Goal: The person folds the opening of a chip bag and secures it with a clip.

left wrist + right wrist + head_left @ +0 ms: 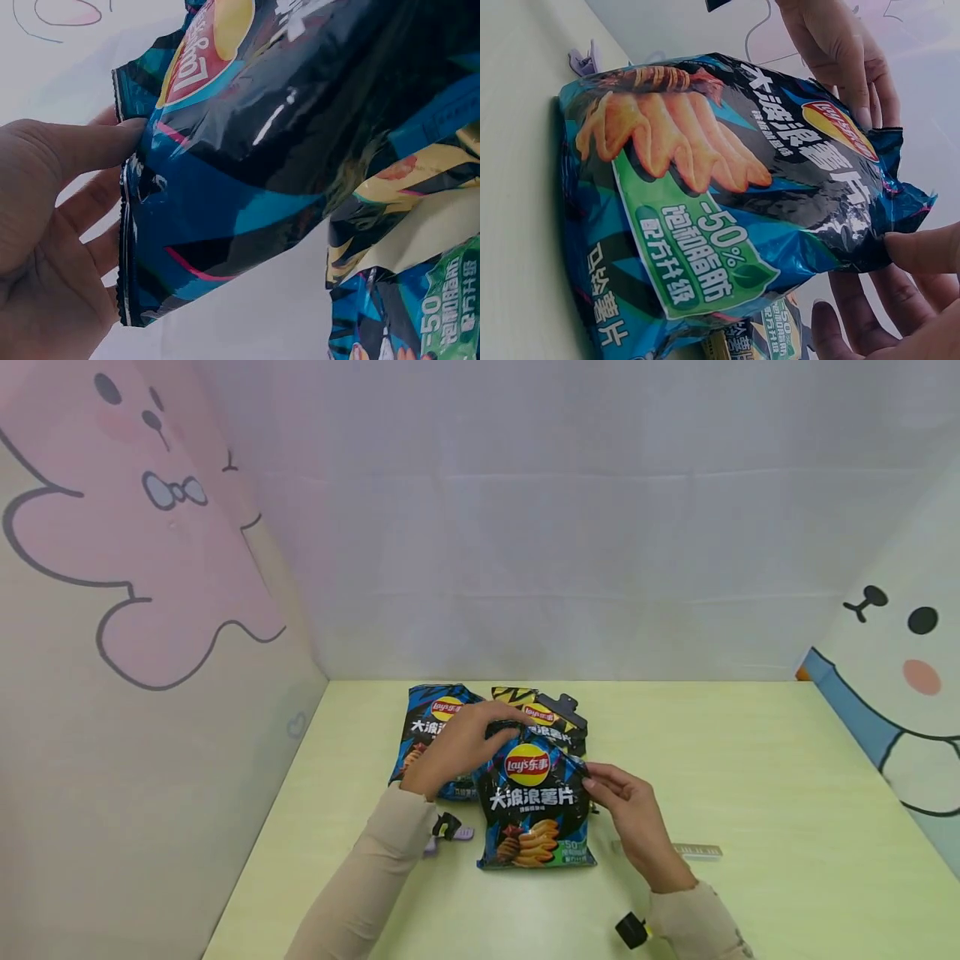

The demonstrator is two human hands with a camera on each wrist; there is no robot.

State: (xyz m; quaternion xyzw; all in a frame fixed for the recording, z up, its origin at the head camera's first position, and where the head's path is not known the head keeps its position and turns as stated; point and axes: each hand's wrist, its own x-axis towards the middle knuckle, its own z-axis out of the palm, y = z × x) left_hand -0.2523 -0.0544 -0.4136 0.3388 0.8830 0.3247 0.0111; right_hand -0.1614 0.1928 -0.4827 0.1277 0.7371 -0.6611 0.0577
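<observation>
1. The front chip bag (536, 806) stands near the middle of the pale green table (750, 760). It is a glossy blue and black foil bag, puffed, with a red and yellow round logo and a picture of ridged chips.
2. The left hand (457, 745) holds the top left corner of this bag. In the left wrist view the thumb (90, 146) presses on the front of the foil beside the crimped, saw-toothed seam, and the other fingers lie behind it.
3. The right hand (637, 822) pinches the top right corner of the same bag. In the right wrist view the thumb (922, 251) is on the wrinkled corner and the fingers are behind.
4. So the two hands are apart, each one closed on its own corner of the bag top.
5. A second blue bag (426, 727) lies flat behind, partly under the left hand.
6. A third bag with a yellow and black top (551, 717) lies just beside it, with a black clip (564, 706) on its upper edge.
7. A small purple and black clip (450, 831) lies on the table near the left sleeve.
8. A thin pale strip (697, 850) lies flat on the table close to the right hand.
</observation>
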